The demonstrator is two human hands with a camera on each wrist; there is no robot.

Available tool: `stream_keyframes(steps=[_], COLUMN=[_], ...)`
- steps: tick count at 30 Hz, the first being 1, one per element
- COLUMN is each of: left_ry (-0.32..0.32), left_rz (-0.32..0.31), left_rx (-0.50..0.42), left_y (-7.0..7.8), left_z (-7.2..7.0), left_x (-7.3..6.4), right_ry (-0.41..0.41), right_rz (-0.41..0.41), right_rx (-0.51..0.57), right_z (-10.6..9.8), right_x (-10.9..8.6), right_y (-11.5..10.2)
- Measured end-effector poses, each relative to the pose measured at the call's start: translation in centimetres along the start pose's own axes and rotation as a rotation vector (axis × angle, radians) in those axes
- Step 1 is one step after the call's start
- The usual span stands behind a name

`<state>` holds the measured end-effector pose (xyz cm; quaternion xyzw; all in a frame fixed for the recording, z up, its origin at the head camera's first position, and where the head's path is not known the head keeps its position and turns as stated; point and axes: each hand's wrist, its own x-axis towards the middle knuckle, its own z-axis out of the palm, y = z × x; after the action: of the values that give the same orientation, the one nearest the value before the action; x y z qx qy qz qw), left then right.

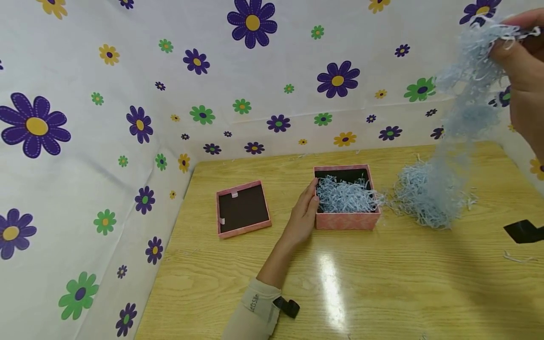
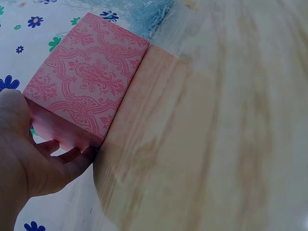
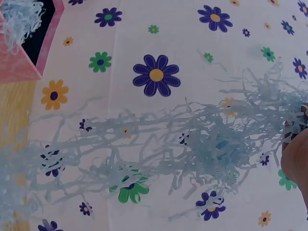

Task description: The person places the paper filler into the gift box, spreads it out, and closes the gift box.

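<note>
A pink patterned box (image 1: 347,221) with a dark inside stands on the table, partly filled with light blue shredded paper (image 1: 346,194). My left hand (image 1: 302,215) rests against its left side; in the left wrist view the fingers (image 2: 72,161) lie along the box's wall. High at the right, my right hand (image 1: 524,71) pinches a clump of shredded paper (image 1: 476,61). Long loose strands trail from that clump down to a pile of shredded paper (image 1: 425,193) on the table, right of the box. The right wrist view shows the strands (image 3: 221,144) stretched out from the fingers.
A pink lid (image 1: 244,210) lies inside-up on the wooden table (image 1: 212,283), left of the box. Flower-printed cloth (image 1: 148,56) stands behind and along the sides of the table. A few stray strands (image 1: 518,257) lie near the right edge.
</note>
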<state>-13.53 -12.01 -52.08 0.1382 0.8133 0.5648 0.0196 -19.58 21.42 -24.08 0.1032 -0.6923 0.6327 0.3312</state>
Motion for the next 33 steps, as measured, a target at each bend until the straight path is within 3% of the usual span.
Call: stream_keyframes(steps=[5, 12, 17, 21, 26, 33], left_ry=[-0.001, 0.008, 0.005, 0.005, 0.006, 0.008], left_rz=[0.008, -0.003, 0.015, 0.021, 0.021, 0.01], left_rx=[-0.005, 0.004, 0.005, 0.004, 0.017, 0.028], left_y=[0.0, -0.1, -0.3, -0.2, -0.2, -0.2], left_z=[0.2, 0.1, -0.1, -0.1, -0.2, -0.3], left_x=[0.1, 0.0, 0.0, 0.1, 0.2, 0.0], right_ry=[-0.072, -0.224, -0.301, -0.355, -0.416, -0.494], right_rz=[-0.008, -0.149, -0.05, 0.013, 0.036, 0.089], right_rx=[0.279, 0.306, 0.437, 0.397, 0.312, 0.044], right_z=[2.2, 6.1, 8.7, 9.9, 10.5, 10.6], right_x=[-0.8, -2.8, -4.3, -5.8, -7.9, -11.5], right_y=[-1.0, -0.8, -0.6, 0.6, 4.2, 9.7])
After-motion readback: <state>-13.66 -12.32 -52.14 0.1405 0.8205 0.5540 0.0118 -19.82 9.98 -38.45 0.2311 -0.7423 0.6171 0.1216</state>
